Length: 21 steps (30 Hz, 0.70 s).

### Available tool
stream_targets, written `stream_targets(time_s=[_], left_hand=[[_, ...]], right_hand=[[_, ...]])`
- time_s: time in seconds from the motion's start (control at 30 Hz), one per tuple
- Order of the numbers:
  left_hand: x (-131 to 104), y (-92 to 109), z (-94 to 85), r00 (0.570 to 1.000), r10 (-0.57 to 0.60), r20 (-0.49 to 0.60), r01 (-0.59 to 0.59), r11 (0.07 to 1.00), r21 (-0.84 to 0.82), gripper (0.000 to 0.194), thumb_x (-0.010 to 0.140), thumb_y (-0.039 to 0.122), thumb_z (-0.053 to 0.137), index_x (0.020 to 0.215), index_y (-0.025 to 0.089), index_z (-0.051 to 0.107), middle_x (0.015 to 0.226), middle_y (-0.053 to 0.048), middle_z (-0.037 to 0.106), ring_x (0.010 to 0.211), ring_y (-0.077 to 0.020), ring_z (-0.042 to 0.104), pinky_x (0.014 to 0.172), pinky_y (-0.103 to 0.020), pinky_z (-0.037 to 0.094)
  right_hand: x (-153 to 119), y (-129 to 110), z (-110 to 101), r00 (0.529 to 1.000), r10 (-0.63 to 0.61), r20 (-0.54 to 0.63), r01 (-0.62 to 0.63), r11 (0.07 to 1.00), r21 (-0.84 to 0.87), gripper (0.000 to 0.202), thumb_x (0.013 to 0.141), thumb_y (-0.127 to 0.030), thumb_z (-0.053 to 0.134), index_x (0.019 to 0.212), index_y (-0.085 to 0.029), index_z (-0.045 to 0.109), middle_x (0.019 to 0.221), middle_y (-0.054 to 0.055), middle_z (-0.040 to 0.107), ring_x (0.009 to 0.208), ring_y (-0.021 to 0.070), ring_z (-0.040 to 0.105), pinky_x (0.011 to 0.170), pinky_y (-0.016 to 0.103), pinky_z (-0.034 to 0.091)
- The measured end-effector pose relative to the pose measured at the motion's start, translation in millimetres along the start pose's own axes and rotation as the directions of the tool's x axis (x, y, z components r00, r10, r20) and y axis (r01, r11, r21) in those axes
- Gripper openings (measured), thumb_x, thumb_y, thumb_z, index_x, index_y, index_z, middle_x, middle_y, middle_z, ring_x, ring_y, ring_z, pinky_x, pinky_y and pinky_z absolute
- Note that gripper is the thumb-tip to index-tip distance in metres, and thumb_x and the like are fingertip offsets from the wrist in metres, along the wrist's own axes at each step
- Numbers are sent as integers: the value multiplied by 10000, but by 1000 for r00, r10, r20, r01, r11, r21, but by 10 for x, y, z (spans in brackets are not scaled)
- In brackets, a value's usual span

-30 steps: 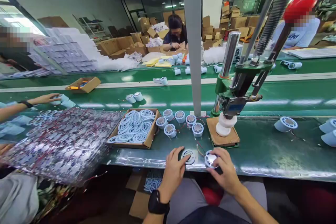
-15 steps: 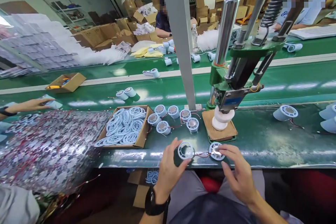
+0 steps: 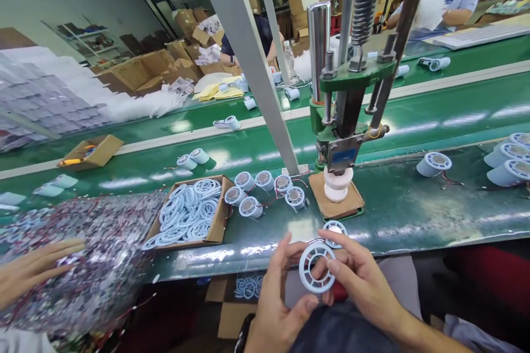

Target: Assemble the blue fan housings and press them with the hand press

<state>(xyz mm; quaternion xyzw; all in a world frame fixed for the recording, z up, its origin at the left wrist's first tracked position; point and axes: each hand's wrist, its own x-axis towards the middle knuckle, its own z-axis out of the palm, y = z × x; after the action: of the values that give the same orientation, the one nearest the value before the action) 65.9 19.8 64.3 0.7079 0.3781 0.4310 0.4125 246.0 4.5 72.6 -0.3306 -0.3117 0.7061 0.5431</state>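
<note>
Just off the bench's front edge, a light-blue slotted plastic ring [image 3: 305,268] is held up between my hands, its open centre facing me. My left hand [image 3: 279,292] grips it from the left and below, fingers behind and thumb at the lower rim. On the right, my right hand [image 3: 366,281] pinches its rim, and fingers show through the centre. Just behind the ring, a light-blue round housing [image 3: 334,226] with a pale disc in its middle sits on the bench, partly hidden by my right hand. Its thin wire runs toward my left hand.
A green press [image 3: 343,138] with a white round head stands over a brown pad [image 3: 356,207]. Several motor housings [image 3: 250,207] sit left of it, beside a carton [image 3: 219,220] of light-blue rings. Another person's hand [image 3: 45,267] hovers over wired parts at left. One housing [image 3: 434,164] stands right.
The ring in my left hand has come off the bench toward me, and my right hand has moved from the other housing onto it. The other person's hand at left has come nearer. My view has shifted.
</note>
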Motion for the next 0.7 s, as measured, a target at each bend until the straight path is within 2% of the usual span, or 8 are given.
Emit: stream_targets(time_s=[0.17, 0.43, 0.6, 0.7], left_hand=[[-124, -30, 120, 994, -103, -28, 102, 994, -46, 627, 906, 480, 626, 1452, 245, 427, 1227, -146, 677, 1085, -290, 692, 927, -414, 589], [-38, 43, 66, 996, -21, -86, 28, 997, 76, 526, 862, 489, 682, 1335, 269, 612, 1188, -108, 708, 1031, -273, 705, 896, -365, 588], [-3, 102, 83, 993, 36, -110, -32, 999, 41, 520, 831, 495, 719, 1305, 297, 641, 1057, -73, 730, 913, -221, 715, 732, -260, 599], [5, 123, 93, 993, 46, -112, -43, 998, 37, 520, 816, 497, 733, 1293, 304, 652, 999, -62, 731, 843, -201, 714, 693, -241, 593]], right_hand=[[-19, -15, 10, 1000, -7, 9, 7, 1000, 8, 499, 890, -424, 693, 1332, -232, 562, 800, 20, 728, 537, 99, 643, 534, 226, 533], [-4, 29, -5, 999, 1, 38, -2, 999, 32, 472, 888, -409, 697, 1314, -233, 596, 806, 20, 733, 548, 103, 648, 550, 243, 555], [45, 120, -21, 993, 37, 112, -60, 976, 207, 399, 867, -404, 727, 1213, -218, 657, 761, 6, 704, 554, 104, 652, 508, 215, 545], [74, 144, -15, 989, 71, 134, -106, 955, 278, 363, 851, -400, 747, 1167, -238, 670, 722, -11, 685, 552, 101, 642, 487, 195, 534]])
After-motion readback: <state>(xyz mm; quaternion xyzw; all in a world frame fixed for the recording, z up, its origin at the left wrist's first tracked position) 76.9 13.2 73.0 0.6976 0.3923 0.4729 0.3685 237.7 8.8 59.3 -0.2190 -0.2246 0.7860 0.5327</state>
